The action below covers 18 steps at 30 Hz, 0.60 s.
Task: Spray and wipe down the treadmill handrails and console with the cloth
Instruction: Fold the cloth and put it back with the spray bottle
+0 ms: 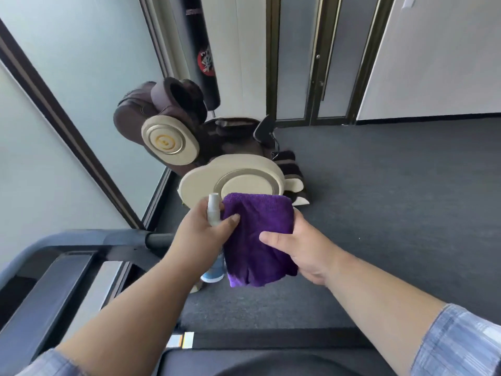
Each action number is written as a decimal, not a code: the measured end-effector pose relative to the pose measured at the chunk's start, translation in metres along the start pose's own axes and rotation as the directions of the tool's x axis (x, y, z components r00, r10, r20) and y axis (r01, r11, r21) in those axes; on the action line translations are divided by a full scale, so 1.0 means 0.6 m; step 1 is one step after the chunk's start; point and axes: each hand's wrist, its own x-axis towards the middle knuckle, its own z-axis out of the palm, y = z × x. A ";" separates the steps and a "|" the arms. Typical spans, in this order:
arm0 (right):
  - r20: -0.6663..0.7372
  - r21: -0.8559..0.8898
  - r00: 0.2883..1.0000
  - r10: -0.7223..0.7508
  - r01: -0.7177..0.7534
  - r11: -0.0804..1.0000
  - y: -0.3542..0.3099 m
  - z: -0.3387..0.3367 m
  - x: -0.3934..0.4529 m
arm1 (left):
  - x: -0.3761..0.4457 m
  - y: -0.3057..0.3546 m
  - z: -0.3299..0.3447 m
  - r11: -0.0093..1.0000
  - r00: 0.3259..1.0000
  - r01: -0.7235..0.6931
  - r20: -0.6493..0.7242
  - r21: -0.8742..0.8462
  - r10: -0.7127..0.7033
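A folded purple cloth (259,237) hangs in front of me at mid-frame. My right hand (301,248) holds it from the right, thumb pressed across its front. My left hand (202,234) grips a small spray bottle (212,208) with a white cap, its blue base showing below the hand; the thumb also touches the cloth's left edge. The treadmill's dark handrail (158,240) runs to the left behind my left wrist, joined to the grey frame (62,256). Part of the treadmill's black deck edge (271,341) lies at the bottom.
A brown and beige massage chair (189,147) stands beyond the hands on grey carpet (393,199). A black punching bag (202,50) hangs behind it. Frosted glass walls run along the left, and glass doors (325,63) stand at the back.
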 end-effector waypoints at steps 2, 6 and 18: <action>-0.042 -0.037 0.999 -0.011 0.010 0.999 -0.023 -0.073 -0.007 | 0.016 0.030 0.063 0.999 0.998 0.012 0.062 -0.036 -0.010; -0.166 -0.023 0.983 -0.075 0.072 0.997 -0.059 -0.181 -0.009 | 0.055 0.074 0.164 0.979 0.950 0.058 0.312 -0.195 0.006; -0.432 -0.304 0.871 -0.232 0.102 0.947 -0.117 -0.376 0.034 | 0.210 0.125 0.366 0.983 0.921 -0.003 0.383 -0.185 0.075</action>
